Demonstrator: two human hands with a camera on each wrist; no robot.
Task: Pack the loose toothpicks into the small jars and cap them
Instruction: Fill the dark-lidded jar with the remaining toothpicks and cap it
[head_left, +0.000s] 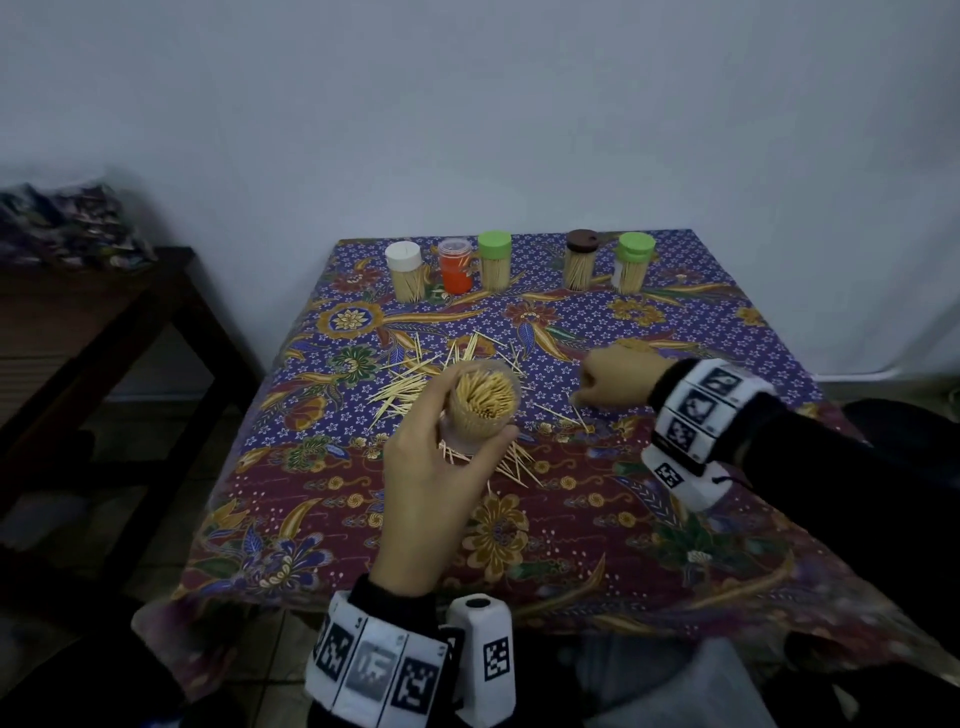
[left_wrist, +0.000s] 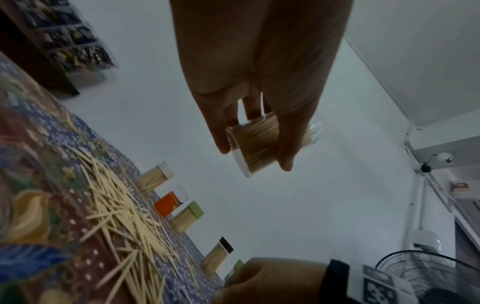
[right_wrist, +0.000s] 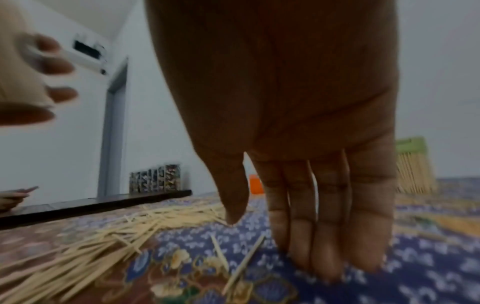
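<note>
Head view shows the left hand (head_left: 431, 467) wrapped around a clear, uncapped jar (head_left: 480, 408), held above the table (head_left: 727, 332) and packed nearly full of upright toothpicks, their blunt pale ends crowding the mouth. Right hand (head_left: 621, 379) lies to the jar's right, fingers (right_wrist: 324, 236) straight and pressed down onto the patterned cloth, its grip holding nothing. Just beside those fingertips, toward the jar, two stray toothpicks (right_wrist: 233, 259) lie flat, long axes pointing roughly away from the hand. The main heap (head_left: 415, 384) of thin wooden slivers lies under and beyond the jar. The right hand is nearer the strays; pinching them looks fiddly on soft fabric.
</note>
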